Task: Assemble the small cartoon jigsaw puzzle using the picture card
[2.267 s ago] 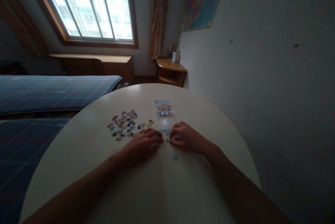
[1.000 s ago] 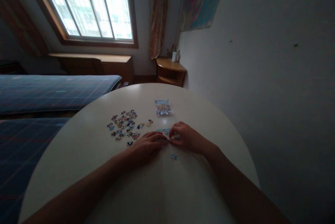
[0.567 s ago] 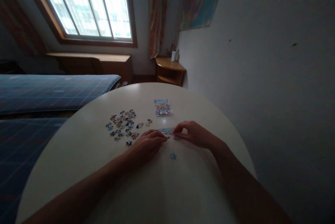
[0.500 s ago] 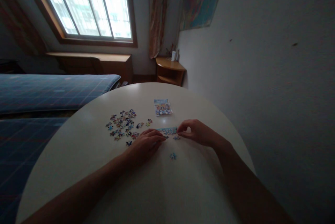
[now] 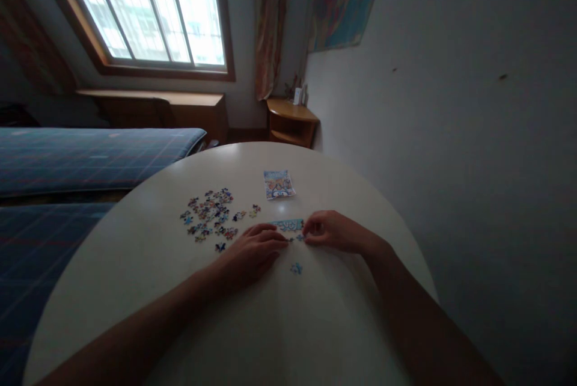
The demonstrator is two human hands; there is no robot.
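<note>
A joined strip of jigsaw puzzle (image 5: 288, 225), light blue with pale lettering, lies on the round white table (image 5: 333, 326). My left hand (image 5: 255, 248) rests palm down at its lower left, fingers stretched out, with the fingertips by a small puzzle piece (image 5: 291, 240). At the strip's right end my right hand (image 5: 331, 231) has thumb and forefinger closed on the edge of a bluish puzzle piece (image 5: 300, 237), just below the strip; the fingers partly cover it. Nearer me sits a loose light-blue puzzle piece (image 5: 296, 268).
Left of my left hand spreads a pile of loose puzzle pieces (image 5: 211, 211), with a few stray ones beside it. A printed picture sheet (image 5: 279, 185) lies beyond the strip. Past the table are a plaid mattress (image 5: 99, 157), a corner shelf (image 5: 293, 110) and a wall (image 5: 451, 151).
My right hand has come down slightly from the strip's right end to the piece below it, which has shifted a little left. My left fingertips have edged slightly right.
</note>
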